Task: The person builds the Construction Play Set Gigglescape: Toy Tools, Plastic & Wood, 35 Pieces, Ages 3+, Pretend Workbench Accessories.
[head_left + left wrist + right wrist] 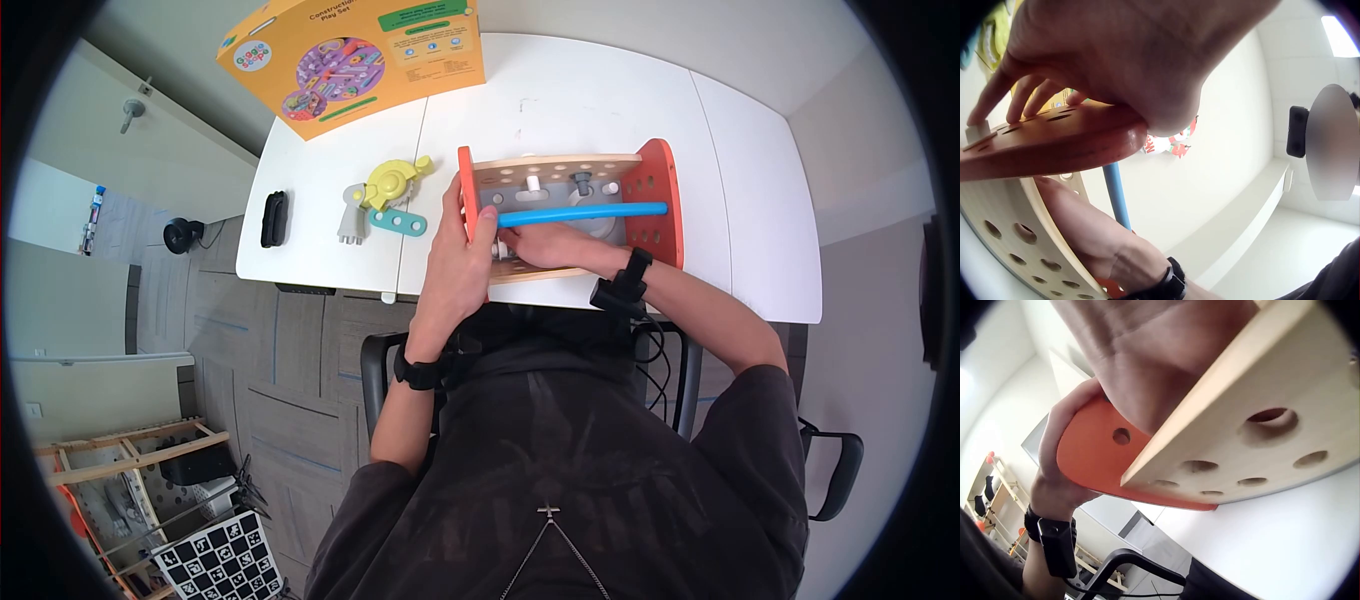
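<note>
A toy toolbox with orange-red end panels, perforated wooden sides and a blue handle bar stands on the table before me. My left hand grips its left end panel, thumb over the inner edge and fingers along the outside. In the left wrist view, one fingertip meets a small pale piece on that panel. Under the handle, my right hand reaches inside the toolbox towards the left panel; its fingertips are hidden, so I cannot tell what they hold. A white bolt and a grey bolt sit inside.
Left of the toolbox lie a yellow toy circular saw, a grey toothed piece and a teal strip with holes. Farther left is a black object. An orange play-set box stands at the back of the white table.
</note>
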Action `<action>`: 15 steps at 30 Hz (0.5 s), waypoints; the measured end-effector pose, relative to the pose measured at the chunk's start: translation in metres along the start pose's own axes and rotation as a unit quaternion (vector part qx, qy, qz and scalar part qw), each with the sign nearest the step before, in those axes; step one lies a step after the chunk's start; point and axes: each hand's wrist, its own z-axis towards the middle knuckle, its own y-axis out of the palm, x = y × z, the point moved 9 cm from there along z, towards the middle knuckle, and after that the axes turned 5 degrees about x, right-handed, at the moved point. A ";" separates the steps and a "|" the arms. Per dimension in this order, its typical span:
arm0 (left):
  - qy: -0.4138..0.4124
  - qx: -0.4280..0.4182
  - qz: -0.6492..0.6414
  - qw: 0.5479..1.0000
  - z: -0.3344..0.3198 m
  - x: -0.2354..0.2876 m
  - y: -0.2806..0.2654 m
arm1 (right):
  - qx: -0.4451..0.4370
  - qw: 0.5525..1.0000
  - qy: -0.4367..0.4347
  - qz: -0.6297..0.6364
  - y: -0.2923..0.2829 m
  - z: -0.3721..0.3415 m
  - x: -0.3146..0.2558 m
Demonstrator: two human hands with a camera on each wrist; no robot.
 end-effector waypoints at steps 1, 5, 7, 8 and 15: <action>-0.001 0.000 0.003 1.000 0.000 0.000 0.000 | -0.005 1.000 0.004 0.007 0.000 -0.001 -0.001; -0.001 0.000 0.007 1.000 -0.001 0.003 -0.001 | -0.035 0.998 0.056 0.021 0.001 -0.004 0.002; -0.003 -0.001 0.005 1.000 -0.001 0.002 -0.001 | -0.037 0.998 0.054 -0.003 -0.002 -0.011 -0.005; -0.002 -0.002 0.003 1.000 -0.001 0.002 0.000 | -0.038 0.998 0.052 -0.016 -0.004 -0.013 -0.008; 0.003 -0.003 -0.004 1.000 -0.002 0.002 0.000 | 0.030 0.999 -0.029 0.007 0.001 0.003 0.005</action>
